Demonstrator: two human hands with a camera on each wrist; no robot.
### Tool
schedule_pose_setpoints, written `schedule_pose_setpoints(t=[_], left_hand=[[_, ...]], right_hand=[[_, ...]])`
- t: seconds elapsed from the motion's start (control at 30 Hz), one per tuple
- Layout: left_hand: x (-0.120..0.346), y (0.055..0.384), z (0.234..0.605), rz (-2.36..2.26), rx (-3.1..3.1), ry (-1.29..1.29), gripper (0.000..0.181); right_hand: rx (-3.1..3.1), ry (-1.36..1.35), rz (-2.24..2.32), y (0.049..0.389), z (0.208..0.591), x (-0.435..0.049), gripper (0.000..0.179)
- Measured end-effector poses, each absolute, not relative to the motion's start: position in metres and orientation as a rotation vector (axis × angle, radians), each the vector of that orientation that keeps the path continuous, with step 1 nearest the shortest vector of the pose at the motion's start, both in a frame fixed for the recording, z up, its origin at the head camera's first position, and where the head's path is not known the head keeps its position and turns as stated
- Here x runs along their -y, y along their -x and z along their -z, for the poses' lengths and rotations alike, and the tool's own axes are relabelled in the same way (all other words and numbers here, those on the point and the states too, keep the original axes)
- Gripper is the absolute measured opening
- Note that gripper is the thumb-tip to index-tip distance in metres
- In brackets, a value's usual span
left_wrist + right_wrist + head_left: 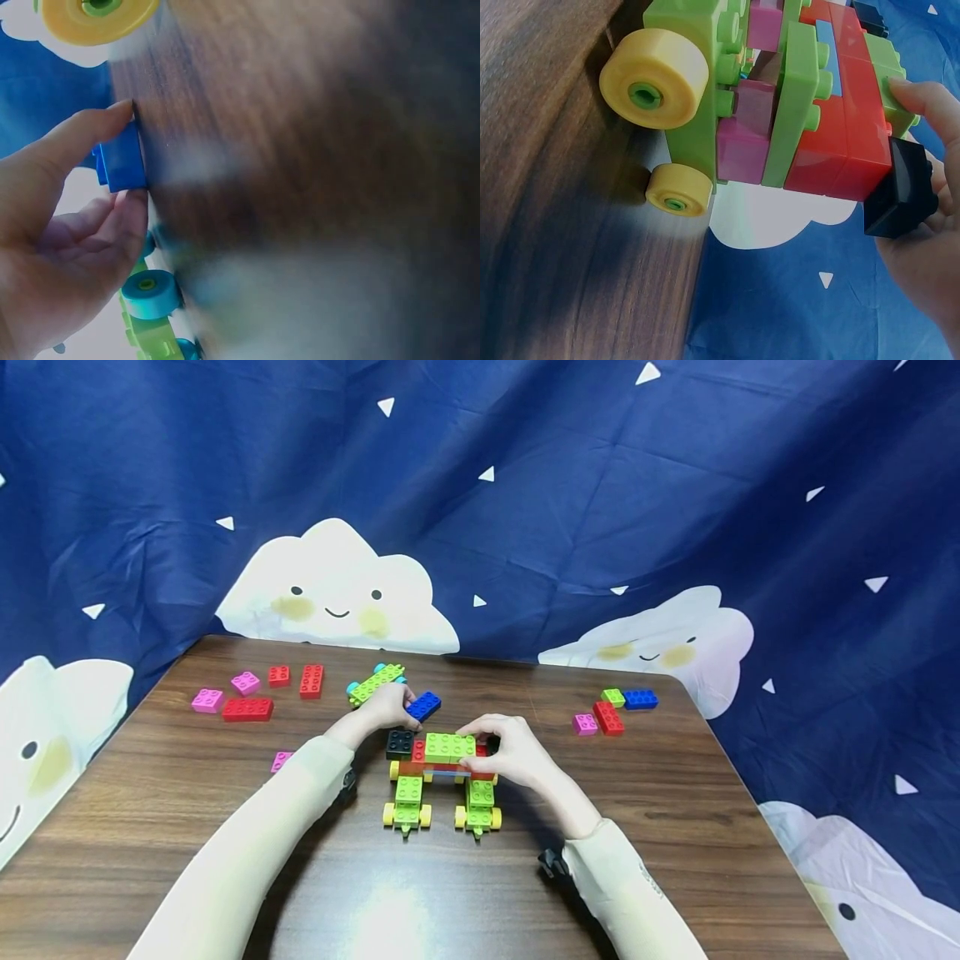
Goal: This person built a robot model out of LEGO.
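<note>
My left hand (386,706) pinches a blue brick (424,706) between thumb and fingertips, low over the table, as the left wrist view also shows. In front of it stands a brick vehicle (450,747), with red, lime green and pink bricks stacked above yellow wheels (654,79). My right hand (517,752) grips the vehicle's upper right end, one digit on the lime green top brick (889,82) and the rest around a black brick (900,195). Another black brick (400,744) sits on the vehicle's left end.
Behind my left hand lies a lime green wheeled base (377,682) with light-blue wheels. Loose red bricks (247,709) and pink bricks (207,700) lie at the left. A blue brick (641,699), a red brick (608,717) and small bricks sit at the right. A blue curtain (480,527) hangs behind the table.
</note>
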State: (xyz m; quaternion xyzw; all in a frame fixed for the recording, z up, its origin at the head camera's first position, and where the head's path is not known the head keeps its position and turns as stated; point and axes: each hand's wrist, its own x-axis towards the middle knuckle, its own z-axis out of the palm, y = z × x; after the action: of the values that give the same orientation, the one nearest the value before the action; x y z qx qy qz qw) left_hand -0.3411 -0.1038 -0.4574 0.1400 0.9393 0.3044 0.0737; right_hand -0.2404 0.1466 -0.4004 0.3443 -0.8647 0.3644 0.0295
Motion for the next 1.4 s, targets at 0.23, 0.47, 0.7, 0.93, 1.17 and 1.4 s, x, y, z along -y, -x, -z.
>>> schedule_pose_setpoints(t=[0.23,0.47,0.7,0.93,1.17,1.4], left_hand=[[0.105,0.341,0.459,-0.976,-2.847,-0.358,0.036],[0.105,0.34,0.443,-1.018,-2.863,-0.407,0.037],[0.107,0.335,0.422,-1.062,-2.875,-0.439,0.042],[0.109,0.324,0.396,-1.132,-2.85,-0.517,0.045],[0.109,0.309,0.373,-1.178,-2.835,-0.605,0.046],[0.103,0.286,0.354,-1.241,-2.793,-0.719,0.042]], right_hand=[[2.683,-1.064,-1.123,0.242,0.401,-0.145,0.031],[2.698,-1.081,-1.061,0.242,0.397,-0.145,0.032],[2.687,-1.126,-1.032,0.244,0.394,-0.144,0.034],[2.681,-1.133,-1.121,0.243,0.39,-0.146,0.039],[2.596,-0.999,-1.204,0.248,0.379,-0.152,0.033],[2.525,-0.912,-1.147,0.251,0.361,-0.155,0.034]])
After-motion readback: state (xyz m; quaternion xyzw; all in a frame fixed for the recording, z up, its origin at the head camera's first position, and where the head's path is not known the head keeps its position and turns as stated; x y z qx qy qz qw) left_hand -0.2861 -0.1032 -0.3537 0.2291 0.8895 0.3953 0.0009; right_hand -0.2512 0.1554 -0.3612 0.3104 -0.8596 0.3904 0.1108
